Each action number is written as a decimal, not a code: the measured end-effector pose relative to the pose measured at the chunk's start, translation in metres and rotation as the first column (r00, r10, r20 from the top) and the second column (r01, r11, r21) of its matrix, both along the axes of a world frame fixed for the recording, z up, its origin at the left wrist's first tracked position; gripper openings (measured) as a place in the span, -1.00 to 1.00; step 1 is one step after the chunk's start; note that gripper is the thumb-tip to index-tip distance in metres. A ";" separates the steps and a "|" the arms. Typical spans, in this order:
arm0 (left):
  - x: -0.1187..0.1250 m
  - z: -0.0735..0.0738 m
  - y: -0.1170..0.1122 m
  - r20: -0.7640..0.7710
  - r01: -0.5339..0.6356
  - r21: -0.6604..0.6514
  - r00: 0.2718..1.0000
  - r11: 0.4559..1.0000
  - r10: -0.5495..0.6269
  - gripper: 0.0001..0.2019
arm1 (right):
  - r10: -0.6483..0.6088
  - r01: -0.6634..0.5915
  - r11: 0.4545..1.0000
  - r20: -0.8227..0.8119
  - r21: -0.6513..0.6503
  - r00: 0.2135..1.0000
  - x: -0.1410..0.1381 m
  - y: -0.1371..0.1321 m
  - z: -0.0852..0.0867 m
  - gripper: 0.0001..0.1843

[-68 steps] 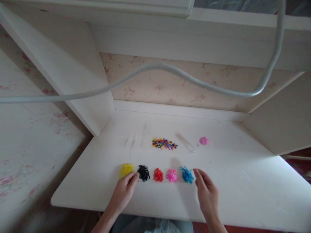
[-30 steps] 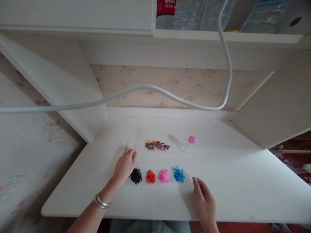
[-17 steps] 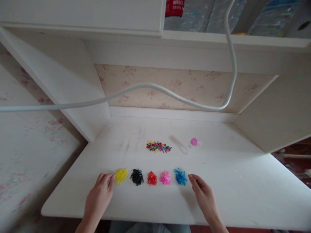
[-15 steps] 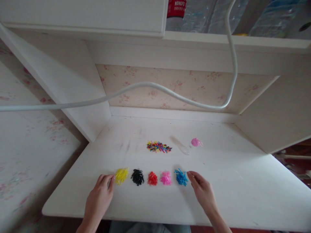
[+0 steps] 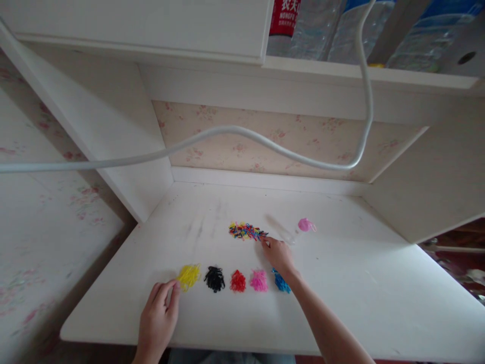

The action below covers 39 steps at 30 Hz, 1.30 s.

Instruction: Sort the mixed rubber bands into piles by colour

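A mixed heap of small coloured rubber bands lies mid-desk. My right hand reaches to its right end, fingertips pinched together at the bands; anything between them is too small to make out. Nearer me is a row of single-colour piles: yellow bands, black bands, red bands, pink bands and blue bands. My right forearm partly covers the blue pile. Beside the yellow pile's lower left edge rests my left hand, thumb and forefinger pinched; what they hold, if anything, is unclear.
A clear tube-like object and a pink round item with a loop lie right of the mixed heap. A thick white cable crosses in front of the view. Plastic bottles stand on the shelf above the white desk.
My right hand has moved from beside the blue pile, up and leftward to the mixed heap. My left hand has shifted only slightly by the yellow pile.
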<state>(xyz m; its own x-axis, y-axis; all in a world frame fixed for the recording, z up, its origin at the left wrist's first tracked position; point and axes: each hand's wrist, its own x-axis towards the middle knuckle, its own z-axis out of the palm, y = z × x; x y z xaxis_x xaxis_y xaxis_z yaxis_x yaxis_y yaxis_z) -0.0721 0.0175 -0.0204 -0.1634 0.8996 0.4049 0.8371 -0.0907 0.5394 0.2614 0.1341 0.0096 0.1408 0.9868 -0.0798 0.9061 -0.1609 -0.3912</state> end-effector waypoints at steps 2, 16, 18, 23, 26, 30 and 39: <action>-0.001 -0.001 0.000 0.032 0.008 0.009 0.999 1.000 -0.009 -0.78 | 0.004 -0.004 1.000 0.005 -0.001 1.000 -0.003 0.006 -0.002 -0.60; -0.001 -0.004 0.001 0.067 0.032 -0.001 0.997 0.999 -0.032 -0.76 | -0.021 0.026 0.999 -0.115 0.036 0.993 0.006 0.010 -0.008 -0.59; -0.001 -0.004 0.002 0.068 0.032 -0.002 0.997 0.999 -0.032 -0.77 | -0.028 0.035 0.998 -0.125 0.056 0.992 0.010 0.007 -0.005 -0.56; 0.000 -0.003 0.001 0.111 0.034 0.013 0.993 0.999 -0.035 -0.78 | -0.049 0.063 0.992 -0.119 0.110 0.992 0.004 -0.009 0.011 -0.54; 0.003 -0.001 0.000 0.168 0.014 -0.015 0.986 1.000 -0.011 -0.79 | 0.019 -0.008 0.991 -0.083 0.135 0.996 -0.023 -0.028 0.025 -0.57; 0.002 0.002 0.001 0.307 -0.051 -0.085 0.949 0.995 0.075 -0.76 | 0.287 -0.283 0.949 -0.007 0.136 0.958 -0.082 -0.058 0.039 -0.60; -0.008 0.000 0.003 0.515 -0.134 -0.141 0.836 0.981 0.189 -0.73 | 0.600 -0.606 0.795 0.111 0.025 0.792 -0.183 -0.062 0.038 -0.63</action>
